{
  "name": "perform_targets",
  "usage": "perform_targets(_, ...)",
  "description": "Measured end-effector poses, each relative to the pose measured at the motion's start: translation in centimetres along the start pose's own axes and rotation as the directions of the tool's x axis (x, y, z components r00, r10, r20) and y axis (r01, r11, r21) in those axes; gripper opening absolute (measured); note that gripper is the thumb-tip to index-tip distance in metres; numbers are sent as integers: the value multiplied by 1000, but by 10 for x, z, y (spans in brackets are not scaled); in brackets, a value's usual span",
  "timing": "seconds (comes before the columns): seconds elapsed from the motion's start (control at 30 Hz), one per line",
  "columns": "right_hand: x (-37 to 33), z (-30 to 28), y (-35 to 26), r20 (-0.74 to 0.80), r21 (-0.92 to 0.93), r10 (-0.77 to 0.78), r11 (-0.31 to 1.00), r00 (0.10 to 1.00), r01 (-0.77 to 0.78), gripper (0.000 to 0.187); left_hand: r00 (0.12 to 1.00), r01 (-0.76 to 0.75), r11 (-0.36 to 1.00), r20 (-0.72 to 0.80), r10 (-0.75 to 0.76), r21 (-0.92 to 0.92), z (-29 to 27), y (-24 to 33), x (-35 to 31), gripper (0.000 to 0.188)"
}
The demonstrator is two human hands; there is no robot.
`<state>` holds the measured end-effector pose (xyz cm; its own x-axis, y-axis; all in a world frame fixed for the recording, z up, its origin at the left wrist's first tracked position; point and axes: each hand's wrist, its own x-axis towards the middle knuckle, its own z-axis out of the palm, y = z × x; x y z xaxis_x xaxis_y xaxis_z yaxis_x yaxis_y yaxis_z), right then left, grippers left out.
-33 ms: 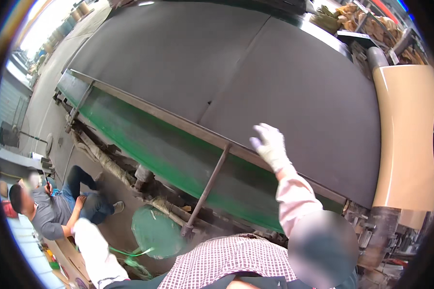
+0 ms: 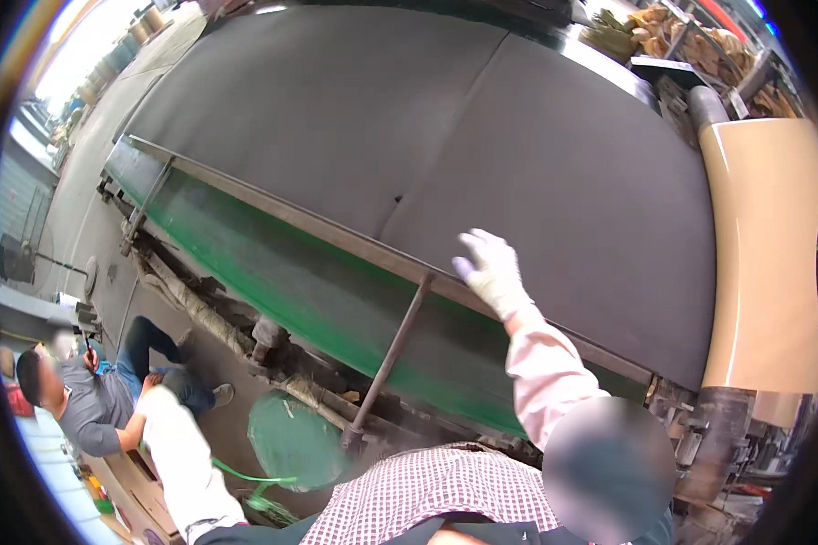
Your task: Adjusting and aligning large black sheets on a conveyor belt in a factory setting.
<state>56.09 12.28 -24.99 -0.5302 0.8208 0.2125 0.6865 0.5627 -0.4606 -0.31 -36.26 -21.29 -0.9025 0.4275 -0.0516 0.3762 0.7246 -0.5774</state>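
Note:
My right hand (image 2: 493,272), in a pale glove, reaches over the near edge of a wide dark grey sheet (image 2: 563,182). Its fingers are stretched out and hold nothing; whether they touch the sheet I cannot tell. A metal rail (image 2: 336,229) runs along that edge, just beside the wrist. A seam and a small dark mark show on the sheet. Far out on the left, my left hand (image 2: 162,411) is a bright white blur at the end of a white sleeve, and its fingers cannot be made out. A green strap (image 2: 245,474) lies next to that arm.
A green panel (image 2: 273,259) slopes below the rail, with a metal strut (image 2: 393,350) across it. Wrapped pipes (image 2: 200,313) run beneath. A glossy tan roll (image 2: 759,254) stands at the right. A seated person (image 2: 100,400) and a round green object (image 2: 291,440) are at the left.
My right hand has shifted slightly left and away from me, its fingers still stretched. My left arm has moved a little farther out.

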Motion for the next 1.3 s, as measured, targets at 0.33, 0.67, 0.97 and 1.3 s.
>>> perform_targets(0.33,7,37,3,194,-215,357,924,914,-316,75,604,-795,526,-463,649,-301,-292,440,44,85)
perform_targets(0.67,-64,-32,83,-26,-297,589,767,808,-568,81,525,-825,393,-295,798,-406,-292,507,-46,90)
perform_targets(0.97,-158,-63,150,-177,-387,498,758,849,-525,59,769,-637,687,-348,536,-349,-251,452,80,77)
perform_targets(1.3,-223,-74,256,-118,-411,599,696,792,-588,63,404,-914,299,-558,725,-274,-220,447,16,59)
